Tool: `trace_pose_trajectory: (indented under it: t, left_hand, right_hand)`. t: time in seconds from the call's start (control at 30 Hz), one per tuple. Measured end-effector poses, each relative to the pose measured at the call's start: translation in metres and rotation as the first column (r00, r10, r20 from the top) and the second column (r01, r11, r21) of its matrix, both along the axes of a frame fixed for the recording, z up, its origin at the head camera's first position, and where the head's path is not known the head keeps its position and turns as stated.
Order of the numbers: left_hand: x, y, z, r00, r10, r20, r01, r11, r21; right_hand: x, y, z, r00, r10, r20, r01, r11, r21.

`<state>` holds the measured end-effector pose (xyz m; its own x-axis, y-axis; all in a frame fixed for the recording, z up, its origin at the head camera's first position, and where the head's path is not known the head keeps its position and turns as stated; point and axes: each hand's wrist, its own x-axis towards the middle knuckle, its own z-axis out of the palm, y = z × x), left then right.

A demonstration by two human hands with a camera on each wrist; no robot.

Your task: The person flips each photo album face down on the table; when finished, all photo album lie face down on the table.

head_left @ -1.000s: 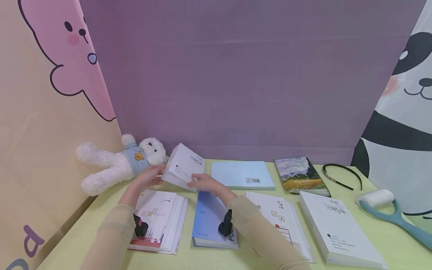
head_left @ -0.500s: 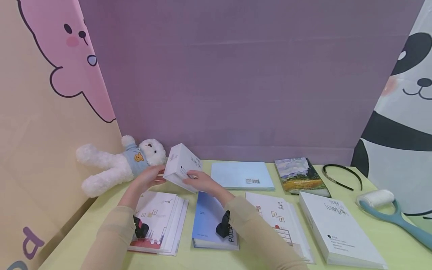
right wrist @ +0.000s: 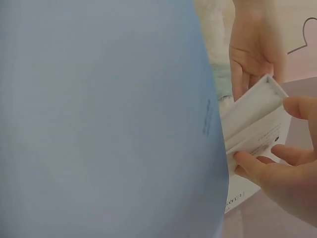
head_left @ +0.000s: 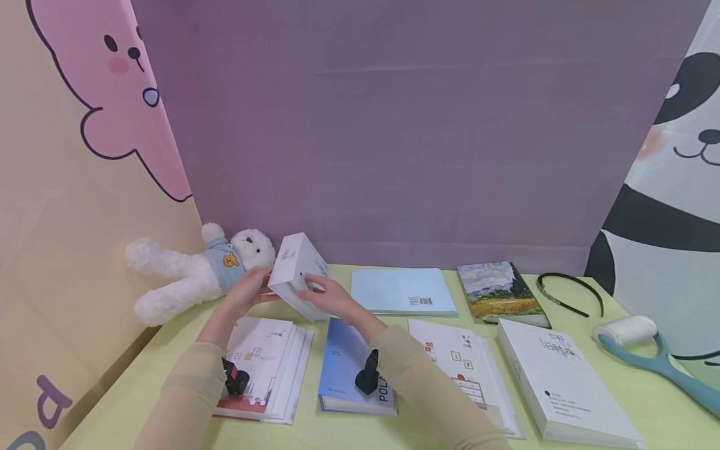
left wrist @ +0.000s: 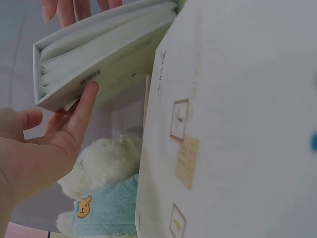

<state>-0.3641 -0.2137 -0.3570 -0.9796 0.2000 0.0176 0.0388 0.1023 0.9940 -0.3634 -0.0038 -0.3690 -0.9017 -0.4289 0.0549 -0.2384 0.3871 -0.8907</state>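
Observation:
A thick white book [head_left: 287,262] stands tilted near the back left in the head view, spine toward the left. My left hand [left wrist: 42,151] touches its back cover with straight fingers beside the barcode; its thumb is off the book. My right hand [head_left: 332,297] rests its fingers on the front cover, near the lower edge. In the right wrist view, a blue book [right wrist: 109,119] hides part of the white book. Just left of the white book lies a white plush bear [head_left: 208,269] in a blue shirt. Whether the white book's lower edge touches the table cannot be told.
Below the forearms lie a white-covered book [head_left: 255,362], a blue book [head_left: 345,375] and another white-covered book [head_left: 455,362]. Farther right are a thick white book [head_left: 562,381], a light blue book [head_left: 402,290], a painted-cover book [head_left: 500,294], a headband [head_left: 596,290] and a lint roller [head_left: 627,330].
The white book has turned so that its spine faces me more and its front cover less. My right hand has shifted slightly left and up with it; my left hand stays beside it.

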Motion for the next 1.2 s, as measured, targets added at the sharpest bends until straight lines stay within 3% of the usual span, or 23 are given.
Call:
trace_pose_trajectory:
  t: [0.33, 0.83, 1.03, 1.2]
  left_hand:
    - [0.002, 0.009, 0.005, 0.998, 0.056, 0.012, -0.057, 0.996, 0.066]
    - [-0.002, 0.025, -0.001, 0.998, -0.068, 0.005, 0.068, 0.996, 0.055]
    - [-0.002, 0.031, -0.002, 0.998, -0.064, -0.017, 0.064, 0.998, 0.004]
    - [-0.002, 0.035, -0.005, 0.996, -0.076, -0.035, 0.076, 0.997, -0.015]
  right_hand:
    - [0.002, 0.002, 0.012, 1.000, 0.024, 0.012, -0.022, 0.992, -0.121]
    - [-0.002, 0.017, 0.012, 0.999, -0.033, 0.040, 0.038, 0.990, -0.136]
    - [-0.003, 0.021, 0.013, 0.997, -0.051, 0.055, 0.060, 0.983, -0.171]
    - [-0.005, 0.022, 0.013, 0.996, -0.090, 0.021, 0.092, 0.988, -0.124]
